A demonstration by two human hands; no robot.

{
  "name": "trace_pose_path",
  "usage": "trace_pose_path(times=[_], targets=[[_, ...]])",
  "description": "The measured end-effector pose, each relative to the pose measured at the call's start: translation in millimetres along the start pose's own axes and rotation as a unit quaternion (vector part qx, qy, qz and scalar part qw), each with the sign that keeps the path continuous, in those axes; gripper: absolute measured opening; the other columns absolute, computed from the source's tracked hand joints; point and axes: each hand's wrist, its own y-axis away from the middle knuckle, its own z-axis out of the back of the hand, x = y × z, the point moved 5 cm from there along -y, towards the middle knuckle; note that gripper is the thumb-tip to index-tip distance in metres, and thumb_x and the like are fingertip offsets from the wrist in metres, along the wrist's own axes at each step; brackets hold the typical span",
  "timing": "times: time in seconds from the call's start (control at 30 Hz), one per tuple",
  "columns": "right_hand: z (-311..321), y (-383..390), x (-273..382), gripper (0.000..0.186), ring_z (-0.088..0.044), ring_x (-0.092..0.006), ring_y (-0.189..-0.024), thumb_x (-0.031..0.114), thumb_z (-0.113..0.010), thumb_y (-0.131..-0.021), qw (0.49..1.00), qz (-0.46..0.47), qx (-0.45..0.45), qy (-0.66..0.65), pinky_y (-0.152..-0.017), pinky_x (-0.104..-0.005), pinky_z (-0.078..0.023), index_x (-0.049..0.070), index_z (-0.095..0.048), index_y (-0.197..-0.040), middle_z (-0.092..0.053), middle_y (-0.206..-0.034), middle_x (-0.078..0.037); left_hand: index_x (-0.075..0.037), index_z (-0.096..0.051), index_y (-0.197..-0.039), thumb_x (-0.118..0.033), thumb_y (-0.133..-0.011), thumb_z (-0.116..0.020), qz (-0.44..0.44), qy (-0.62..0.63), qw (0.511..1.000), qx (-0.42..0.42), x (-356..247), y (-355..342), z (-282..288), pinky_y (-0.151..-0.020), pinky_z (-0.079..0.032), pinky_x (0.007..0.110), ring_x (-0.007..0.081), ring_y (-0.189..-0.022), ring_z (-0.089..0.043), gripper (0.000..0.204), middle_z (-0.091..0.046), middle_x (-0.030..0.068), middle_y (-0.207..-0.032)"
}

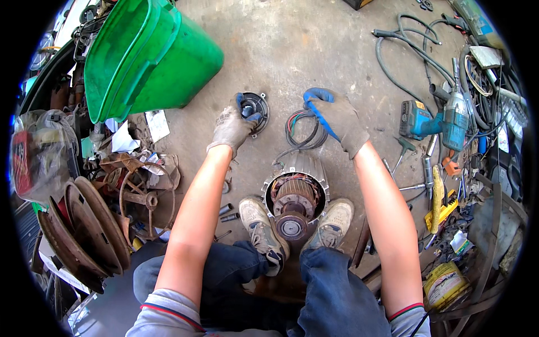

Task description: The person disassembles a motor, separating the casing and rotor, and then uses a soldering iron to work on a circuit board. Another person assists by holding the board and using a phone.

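Note:
My left hand (pixel 233 122), in a grey glove with blue fingertips, grips the hub of a round black motor end cover (pixel 260 106) with small lugs on its rim. My right hand (pixel 339 115), gloved alike, hovers right of a coiled cable (pixel 303 143); its fingers and thumb come together, and what they may hold is too small to make out. Between my shoes stands an electric motor (pixel 296 182) in a ribbed metal housing. Its rotor (pixel 292 205) shows at the open near end, with the shaft end toward me. The cable with coloured wires runs from the housing's far side.
A green bucket (pixel 185 67) lies tipped at the upper left. Rusty discs (pixel 84 224) and scrap crowd the left side. To the right are a teal cordless impact wrench (pixel 452 115), hoses (pixel 393 33), a T-handle tool (pixel 403 151) and a yellow tin (pixel 446 286). Sockets (pixel 227 213) lie by my left shoe.

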Motion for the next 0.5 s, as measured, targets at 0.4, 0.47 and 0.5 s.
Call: trace_pose_path(times=[0.4,0.47,0.5], targets=[[49.1,56.1,-44.9,0.040,-0.066,-0.0187,-0.088,0.029,-0.056,-0.096,0.982,-0.061,-0.019,-0.179,-0.083,-0.0301,-0.052,-0.003,-0.061,-0.119,-0.069,-0.100,-0.013,-0.008,-0.056,-0.129,-0.032,-0.072,-0.080,0.043,-0.099,0.994,0.002,26.0,-10.5,-23.9,-0.094,-0.048,0.042,0.0354,-0.112,-0.059,0.067,-0.058,0.0200,-0.123],[51.1,57.2,-45.1,0.040,-0.066,-0.0185,-0.088,0.030,-0.056,-0.096,0.982,-0.060,-0.023,-0.176,-0.084,-0.0298,-0.052,-0.002,-0.061,-0.119,-0.069,-0.100,-0.013,-0.009,-0.054,-0.132,-0.032,-0.072,-0.080,0.040,-0.102,0.994,0.013,26.6,-7.3,-27.3,-0.095,-0.047,0.043,0.0361,-0.113,-0.058,0.069,-0.058,0.0201,-0.123],[52.0,57.9,-45.6,0.040,-0.066,-0.0185,-0.088,0.030,-0.057,-0.096,0.982,-0.058,-0.023,-0.177,-0.084,-0.0298,-0.052,-0.002,-0.061,-0.119,-0.069,-0.100,-0.013,-0.009,-0.053,-0.132,-0.032,-0.072,-0.080,0.036,-0.103,0.994,0.015,26.7,-6.3,-28.5,-0.095,-0.047,0.043,0.0366,-0.113,-0.058,0.070,-0.058,0.0205,-0.124]])
